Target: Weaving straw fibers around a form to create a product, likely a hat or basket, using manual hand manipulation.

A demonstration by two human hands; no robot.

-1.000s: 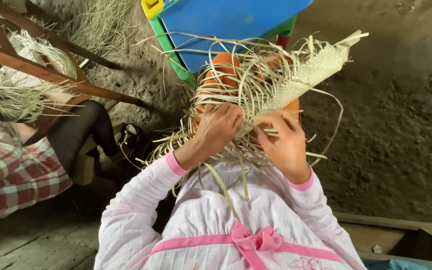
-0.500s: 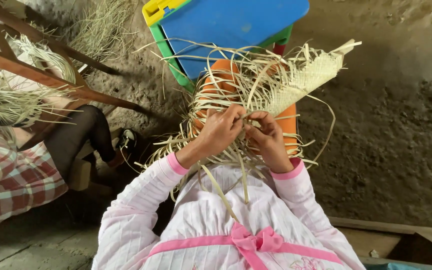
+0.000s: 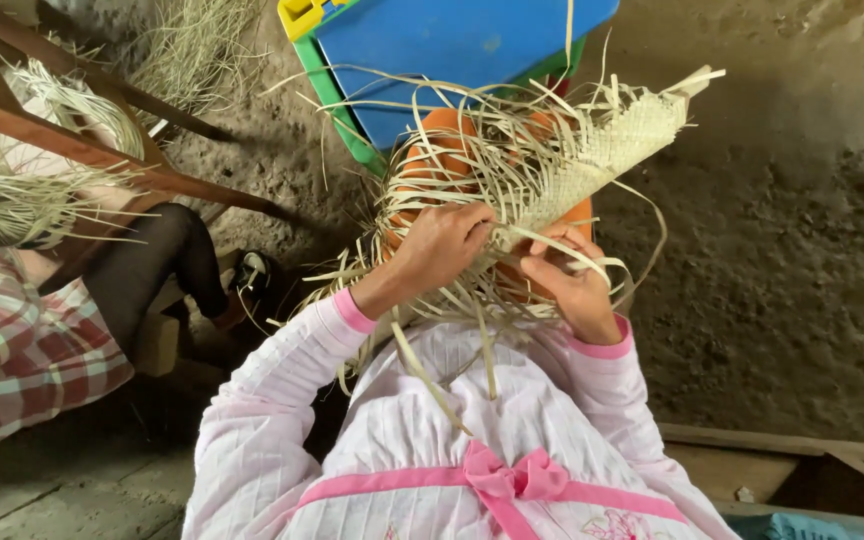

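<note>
Pale woven straw strip [image 3: 612, 150], tilted up-right, loose strands [image 3: 422, 290] splayed

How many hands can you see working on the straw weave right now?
2. The left hand grips the loose strips at the woven band's near end; the right hand pinches strips just beside it. The neighbour's hands are hidden.

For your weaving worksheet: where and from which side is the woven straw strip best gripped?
Probably the woven straw strip is best gripped at its near end, from below, where the left hand and right hand already meet it. Its finished band looks firm; the loose strands would slip.
</note>
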